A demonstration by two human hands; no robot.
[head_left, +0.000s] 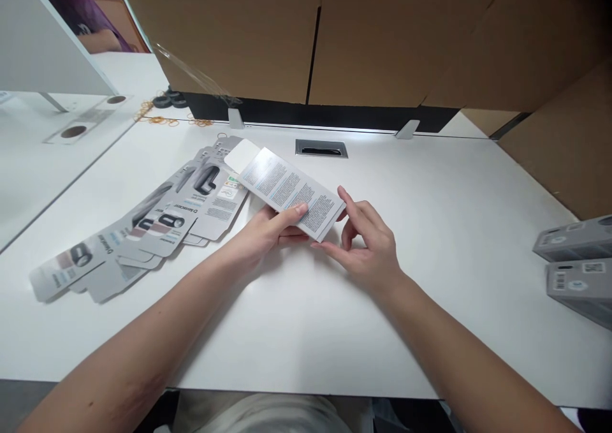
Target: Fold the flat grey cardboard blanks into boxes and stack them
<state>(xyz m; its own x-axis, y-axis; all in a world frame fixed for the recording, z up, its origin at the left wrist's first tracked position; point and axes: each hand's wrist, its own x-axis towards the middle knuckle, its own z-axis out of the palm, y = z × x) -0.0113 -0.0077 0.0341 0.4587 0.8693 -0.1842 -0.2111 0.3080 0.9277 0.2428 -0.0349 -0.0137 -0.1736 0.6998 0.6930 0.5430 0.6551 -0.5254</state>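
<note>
A small printed carton (291, 190), grey-white with columns of fine text, is held tilted above the table. Its white end flap (242, 157) stands out at the far left end. My left hand (268, 232) is closed around the carton, thumb on the text side and fingers underneath. At the carton's near right end, my right hand (368, 242) grips the edges, index finger by the upper corner and thumb by the lower one. Left of my hands lies a fanned pile of flattened cartons (210, 206) with product pictures.
Two grey boxes (581, 286) sit at the table's right edge. Brown cardboard panels (373, 44) stand along the back, behind a cable slot (321, 148). Rubber bands (157, 119) and black rolls (169, 99) lie at back left. Another person's arm (102, 41) shows beyond.
</note>
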